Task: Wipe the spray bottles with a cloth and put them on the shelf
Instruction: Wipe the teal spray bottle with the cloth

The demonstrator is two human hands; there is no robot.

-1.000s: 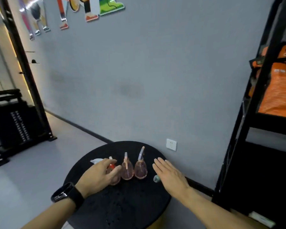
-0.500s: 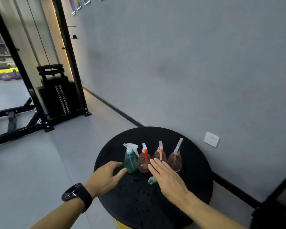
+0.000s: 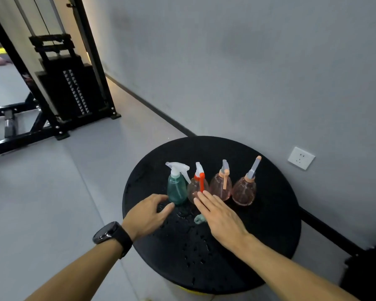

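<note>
Two bare hands reach over a round black table [image 3: 269, 235], and neither one holds anything. The left hand [image 3: 147, 215] lies palm down with fingers loosely spread and relaxed, its thumb pointing toward the base of a teal spray bottle [image 3: 177, 190]; the fingertips are just beside that bottle, and contact cannot be made out. A black wristwatch [image 3: 112, 235] sits on the left wrist. The right hand [image 3: 220, 216] is flat, fingers straight and together, its fingertips at the foot of a clear bottle with an orange trigger [image 3: 197, 187]. A small pale green cloth [image 3: 199, 219] peeks out from under the right hand at its 9 o'clock edge, resting on the table.

Four spray bottles stand upright in a row across the middle of the tabletop, running from 9 o'clock toward 3 o'clock: the teal one with a white head, the orange-trigger one touching it, then a pinkish bottle [image 3: 221, 189] and a second pinkish bottle [image 3: 244, 191], both with pale grey and peach nozzles. Water droplets [image 3: 193, 244] speckle the table toward 6 o'clock, between the forearms.

Beyond the table, a grey wall carries a white power socket [image 3: 301, 158] at 3 o'clock. A black weight-stack machine [image 3: 70, 92] stands on the grey floor at 10 o'clock.
</note>
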